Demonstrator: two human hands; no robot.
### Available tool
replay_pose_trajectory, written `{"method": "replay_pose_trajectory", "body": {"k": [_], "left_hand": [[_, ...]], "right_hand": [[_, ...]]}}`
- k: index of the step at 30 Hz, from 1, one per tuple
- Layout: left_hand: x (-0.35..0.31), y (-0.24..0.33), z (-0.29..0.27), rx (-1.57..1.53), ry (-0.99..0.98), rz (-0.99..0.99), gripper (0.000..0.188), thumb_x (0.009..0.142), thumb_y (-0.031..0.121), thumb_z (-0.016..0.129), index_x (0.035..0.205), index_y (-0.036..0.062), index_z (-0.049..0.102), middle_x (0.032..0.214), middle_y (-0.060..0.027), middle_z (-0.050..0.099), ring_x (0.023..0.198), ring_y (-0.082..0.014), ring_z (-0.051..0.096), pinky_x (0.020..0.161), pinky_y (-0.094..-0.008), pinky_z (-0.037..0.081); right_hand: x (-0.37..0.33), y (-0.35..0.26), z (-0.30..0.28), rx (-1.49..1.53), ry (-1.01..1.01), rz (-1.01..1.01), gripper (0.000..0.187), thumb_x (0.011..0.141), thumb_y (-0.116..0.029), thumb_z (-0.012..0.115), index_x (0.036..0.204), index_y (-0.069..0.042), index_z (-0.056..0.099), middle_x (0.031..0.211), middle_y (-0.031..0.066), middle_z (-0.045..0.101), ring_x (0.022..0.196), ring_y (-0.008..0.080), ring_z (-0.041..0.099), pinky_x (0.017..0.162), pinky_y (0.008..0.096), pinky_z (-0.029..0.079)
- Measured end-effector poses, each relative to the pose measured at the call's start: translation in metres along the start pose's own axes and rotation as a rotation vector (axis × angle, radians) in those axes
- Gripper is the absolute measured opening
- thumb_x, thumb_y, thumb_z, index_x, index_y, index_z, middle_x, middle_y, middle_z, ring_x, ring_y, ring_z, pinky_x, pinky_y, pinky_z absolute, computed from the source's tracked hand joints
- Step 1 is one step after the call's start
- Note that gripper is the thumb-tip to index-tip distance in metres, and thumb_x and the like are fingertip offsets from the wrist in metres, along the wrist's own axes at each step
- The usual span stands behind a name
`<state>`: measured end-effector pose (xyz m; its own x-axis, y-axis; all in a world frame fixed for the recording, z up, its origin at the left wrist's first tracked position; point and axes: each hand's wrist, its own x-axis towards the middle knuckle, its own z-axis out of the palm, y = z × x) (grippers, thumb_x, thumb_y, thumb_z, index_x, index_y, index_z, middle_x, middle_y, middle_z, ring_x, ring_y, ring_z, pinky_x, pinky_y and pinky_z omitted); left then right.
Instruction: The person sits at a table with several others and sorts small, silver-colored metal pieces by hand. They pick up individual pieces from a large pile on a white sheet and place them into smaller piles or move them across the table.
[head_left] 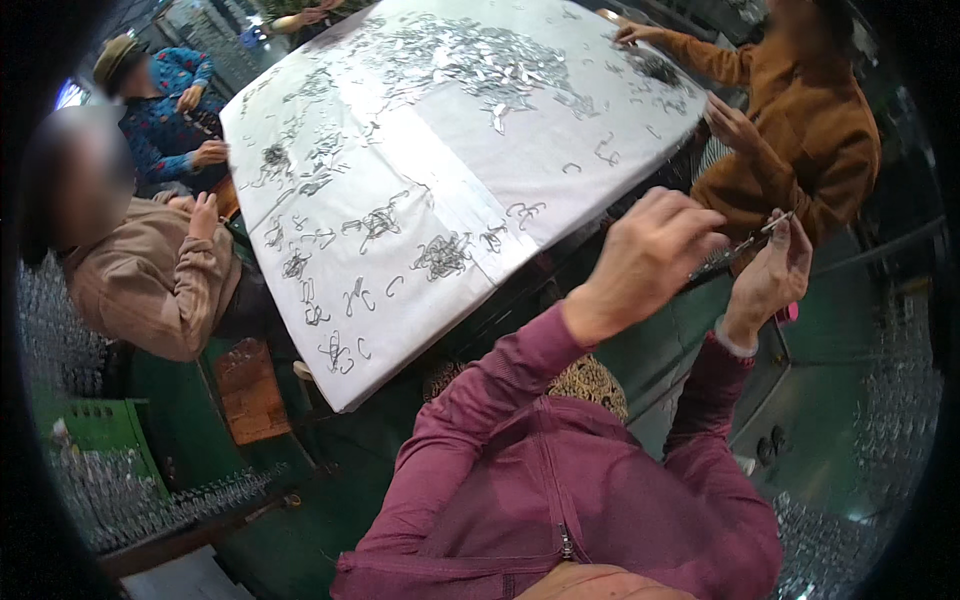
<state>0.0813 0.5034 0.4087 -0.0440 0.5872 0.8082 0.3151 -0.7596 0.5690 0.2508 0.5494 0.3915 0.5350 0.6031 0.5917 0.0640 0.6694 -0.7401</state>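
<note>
My right hand (768, 280) is raised off the table's near right side, its fingertips pinched on a small thin metal piece (782, 222). To its left my left hand (655, 250) hovers in the air near the table edge with bent fingers. Its fingertips are smeared by motion, so whether they hold anything is unclear. Closest on the white-covered table (400, 330) lie a tangled heap of wire hooks (441, 256), a smaller cluster of hooks (378, 222) and loose C-shaped hooks (394, 287). Farther back spreads a large pile of flat shiny metal pieces (470, 60).
A person in brown (820, 130) works at the right edge of the table. On the left sit a person in tan (150, 270) and another in patterned blue (180, 120). A wooden stool (250, 390) stands by the near left corner. Racks of shiny hanging pieces (190, 500) line the surroundings.
</note>
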Motion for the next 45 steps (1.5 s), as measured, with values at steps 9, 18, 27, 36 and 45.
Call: {"method": "replay_pose_trajectory", "body": {"k": [9,18,27,36,45], "left_hand": [[0.012,0.005,-0.010,0.122,0.099,-0.068,0.026,0.070,0.000,0.072,0.095,0.0021,0.067,0.089,-0.0101,0.063,0.081,-0.0235,0.062,0.069,-0.0312,0.051],[-0.021,0.016,-0.092,-0.130,0.115,-0.446,0.014,0.078,-0.009,0.064,0.090,-0.0023,0.066,0.092,-0.0110,0.065,0.085,-0.0179,0.063,0.076,-0.0275,0.051],[-0.041,0.011,-0.134,-0.007,0.070,-0.535,0.018,0.077,-0.013,0.059,0.088,0.0014,0.065,0.086,-0.0074,0.068,0.082,-0.0200,0.066,0.095,-0.0421,0.038],[-0.064,0.003,-0.139,0.002,-0.018,-0.608,0.021,0.072,-0.013,0.062,0.088,0.0000,0.064,0.089,-0.0129,0.069,0.089,-0.0239,0.066,0.098,-0.0468,0.036],[-0.068,-0.003,-0.130,0.016,0.022,-0.467,0.019,0.074,-0.011,0.063,0.088,0.0019,0.063,0.090,-0.0113,0.067,0.091,-0.0232,0.065,0.098,-0.0446,0.036]], "right_hand": [[-0.059,-0.010,0.052,0.230,-0.359,-0.137,0.009,0.081,0.004,0.061,0.090,0.002,0.059,0.088,0.0078,0.059,0.088,0.0195,0.054,0.080,0.0294,0.043],[-0.078,-0.004,0.076,0.233,-0.534,-0.238,0.023,0.073,0.007,0.068,0.093,0.002,0.059,0.089,0.0092,0.059,0.080,0.0203,0.055,0.071,0.0278,0.044],[-0.008,0.252,0.163,-0.295,-0.675,0.261,0.019,0.086,-0.011,0.060,0.097,0.002,0.068,0.081,0.0141,0.069,0.075,0.0197,0.066,0.069,0.0271,0.049],[-0.016,0.395,0.229,-0.835,-0.938,-0.346,0.012,0.080,-0.006,0.053,0.081,0.001,0.062,0.079,0.0225,0.063,0.076,0.0395,0.062,0.071,0.0470,0.049],[-0.037,0.282,0.199,-0.194,-1.096,0.660,0.028,0.073,-0.002,0.060,0.099,0.009,0.064,0.080,0.0109,0.065,0.065,0.0141,0.063,0.057,0.0261,0.053]]}}
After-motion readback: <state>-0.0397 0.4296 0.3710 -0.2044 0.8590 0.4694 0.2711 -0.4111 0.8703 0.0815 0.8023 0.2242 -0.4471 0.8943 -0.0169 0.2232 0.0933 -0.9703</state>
